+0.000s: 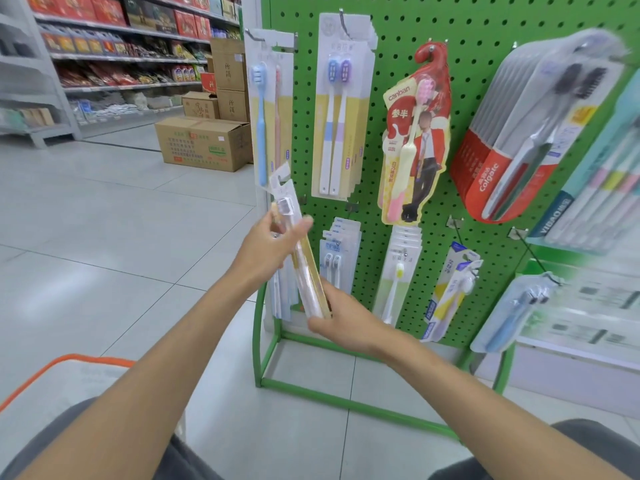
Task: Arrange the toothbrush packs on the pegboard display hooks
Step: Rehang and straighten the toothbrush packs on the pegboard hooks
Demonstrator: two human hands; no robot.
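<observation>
The toothbrush pack (pixel 304 271) is held in the air in front of the lower left part of the pegboard (pixel 485 29). It is tilted, with its hang tab up and to the left and its foot down and to the right. It is a long, narrow blister pack with clear plastic over a gold-edged card. It should be very light and fairly stiff along its length, but easy to bend or crease at the thin tab. The plastic face is probably slick, so the card edges are the safer place to pinch. The punched tab has to stay free to meet a hook.

The left hand (pixel 266 251) grips the pack's upper half, thumb on one side and fingers curled over the other, just below the brush head. The right hand (pixel 346 320) holds the foot of the pack. Its fingers seem to be wrapped round the end, though the back of the hand hides the contact.

Behind the pack, other packs hang in rows:
- a blue-and-pink pair (pixel 263 126) at the left edge
- a twin pack (pixel 341 109) beside it
- a red shaped card (pixel 415 133)
- a Colgate stack (pixel 526 133), blurred, to the right

Smaller packs (pixel 336 258) hang just beyond the held one. Cardboard boxes (pixel 204 143) stand on the tiled floor further off.
</observation>
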